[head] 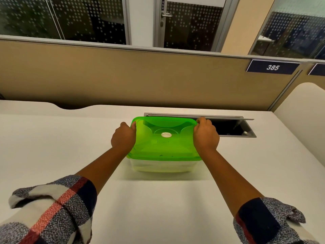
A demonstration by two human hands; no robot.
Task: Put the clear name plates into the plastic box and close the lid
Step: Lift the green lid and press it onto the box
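A clear plastic box (161, 166) stands on the white desk (61, 147) at the middle. A translucent green lid (164, 140) with a round sticker lies on top of it. My left hand (123, 137) grips the lid's left edge, thumb on top at the far corner. My right hand (205, 134) grips the lid's right edge, fingers curled over the far right corner. The name plates are not distinguishable through the box wall.
An open cable hatch (233, 128) is sunk in the desk behind and right of the box. A tan partition (140, 76) with a plate reading 385 (272, 67) closes the desk's far side. Glass walls and a door stand beyond.
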